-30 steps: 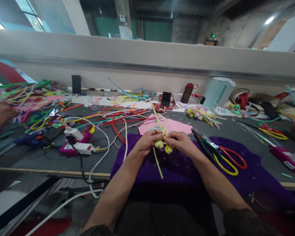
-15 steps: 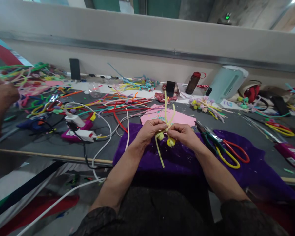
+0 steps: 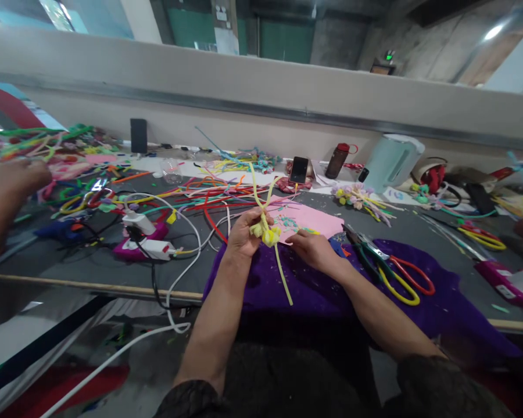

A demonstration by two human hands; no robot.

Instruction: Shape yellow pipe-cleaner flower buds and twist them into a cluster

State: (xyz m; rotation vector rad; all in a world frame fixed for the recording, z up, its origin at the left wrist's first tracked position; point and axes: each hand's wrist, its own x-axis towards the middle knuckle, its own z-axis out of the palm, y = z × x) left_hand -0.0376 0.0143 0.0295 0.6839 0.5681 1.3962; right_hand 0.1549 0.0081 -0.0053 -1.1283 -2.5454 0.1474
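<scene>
A half-made yellow pipe-cleaner flower sits up off the table in the left hand, fingers clenched around its fuzzy coiled head, two loose ends sticking up above and one long stem hanging down over the purple cloth. The right hand is off it, lying loosely curled and holding nothing, fingertips on the pink foam sheet among small cut bits. By the look of it the head is coiled but the stray ends are neither twisted in nor trimmed, so I'd say it's only partway done. Pliers and red-and-yellow scissors lie just right of that wrist; farther left is a tangle of coloured pipe cleaners, and another person's hand at the edge
</scene>
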